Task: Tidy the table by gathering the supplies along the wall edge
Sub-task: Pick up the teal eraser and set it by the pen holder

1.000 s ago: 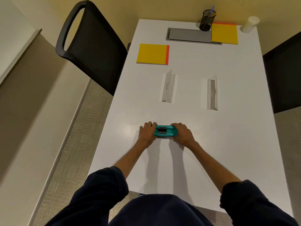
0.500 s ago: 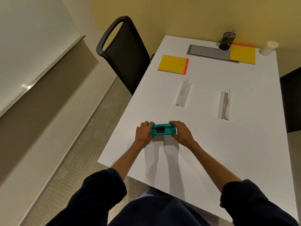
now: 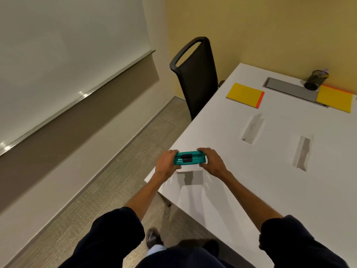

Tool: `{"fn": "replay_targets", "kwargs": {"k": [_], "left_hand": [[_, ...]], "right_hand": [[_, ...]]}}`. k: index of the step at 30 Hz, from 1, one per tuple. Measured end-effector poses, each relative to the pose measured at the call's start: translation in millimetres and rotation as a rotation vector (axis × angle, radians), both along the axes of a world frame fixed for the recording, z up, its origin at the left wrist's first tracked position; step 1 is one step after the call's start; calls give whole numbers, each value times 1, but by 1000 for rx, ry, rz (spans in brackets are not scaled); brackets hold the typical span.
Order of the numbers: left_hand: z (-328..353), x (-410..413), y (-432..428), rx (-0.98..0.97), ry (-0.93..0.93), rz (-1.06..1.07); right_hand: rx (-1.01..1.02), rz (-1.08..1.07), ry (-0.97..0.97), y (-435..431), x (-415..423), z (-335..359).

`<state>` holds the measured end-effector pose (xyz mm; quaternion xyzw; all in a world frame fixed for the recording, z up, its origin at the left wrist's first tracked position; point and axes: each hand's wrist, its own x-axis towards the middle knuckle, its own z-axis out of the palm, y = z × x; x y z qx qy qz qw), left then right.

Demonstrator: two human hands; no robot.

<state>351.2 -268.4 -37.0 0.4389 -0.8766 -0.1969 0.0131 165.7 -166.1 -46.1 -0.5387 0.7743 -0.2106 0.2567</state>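
Teal case (image 3: 190, 158) centre frame, held just above the table (image 3: 251, 186) by its left corner | left hand (image 3: 166, 165), right hand (image 3: 211, 161): fingers curled round either end | risk: end-only grip slips, case drops off the edge.

- A teal case (image 3: 190, 158), a black piece at its middle, is gripped at either end by the left hand (image 3: 166, 164) and right hand (image 3: 211, 161) and held level just above the near-left corner of the table (image 3: 251, 190).
- A white folded card (image 3: 252, 128) is seen lying at 2 o'clock of the case, and a second white card (image 3: 303, 152) at 3 o'clock, well apart.
- An orange-edged yellow pad (image 3: 243, 94) is laid flat at 1 o'clock.
- A second yellow pad (image 3: 335, 98) is set at the table's far edge, at 2 o'clock, with a mesh pen cup (image 3: 314, 79) just beside it.
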Motion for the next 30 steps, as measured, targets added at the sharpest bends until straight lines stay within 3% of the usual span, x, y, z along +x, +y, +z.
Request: {"fn": "replay_targets", "kwargs": {"k": [20, 30], "left_hand": [[22, 294, -159, 62, 186, 388], [17, 378, -228, 27, 231, 548]], "right_hand": [[-77, 252, 10, -216, 276, -1], [-65, 379, 44, -317, 360, 3]]}}
